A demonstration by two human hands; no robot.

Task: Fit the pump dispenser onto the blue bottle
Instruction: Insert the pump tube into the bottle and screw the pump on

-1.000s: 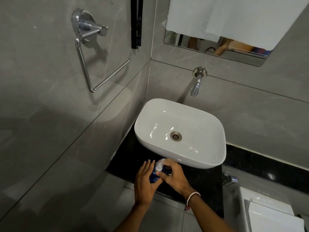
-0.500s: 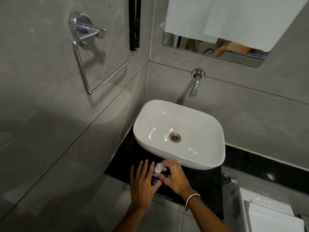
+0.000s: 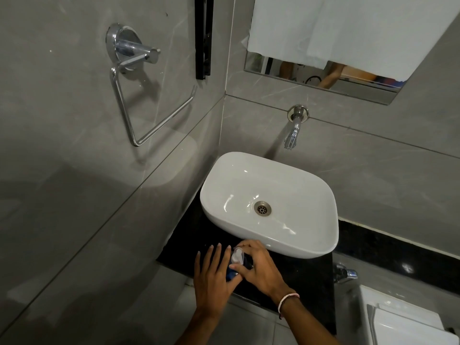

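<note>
Blue bottle [image 3: 231,273] standing up on the black counter [image 3: 298,275] just in front of the white sink [image 3: 268,202], long way pointing up. Pump [image 3: 237,256] on top, spout pointing toward the sink, pinched by the right hand [image 3: 258,266]. Left hand [image 3: 214,277] flat against the bottle's left side, fingers straight out, thumb under; both hands touching, right one higher.

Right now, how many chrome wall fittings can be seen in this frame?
3. A towel ring on the left wall, a tap spout above the white basin, and a valve low on the right. Others may sit outside the view.
</note>
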